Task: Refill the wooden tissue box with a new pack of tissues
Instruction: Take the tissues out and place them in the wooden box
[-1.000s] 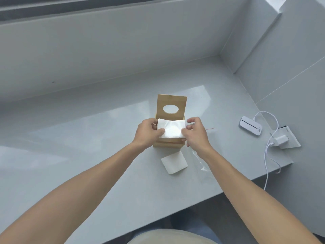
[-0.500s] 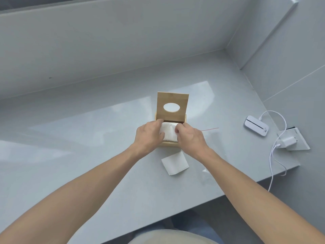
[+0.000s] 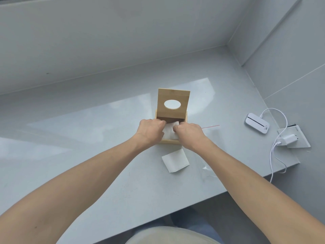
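tan wooden tissue box (image 3: 173, 100), white tissues (image 3: 169, 132); pale grey counter (image 3: 88, 138), white charger (image 3: 257, 123)

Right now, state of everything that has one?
wooden tissue box: open, tissues inside
lid: raised upright
tissue stack: in the box, under both hands
left hand: pressing on the stack
right hand: pressing on the stack
loose tissue: flat on the counter
charger: cable attached

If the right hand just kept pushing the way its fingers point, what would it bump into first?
Probably the tissues its fingers already press, then the left hand just beyond, inside the wooden box. Depth is hard to judge.
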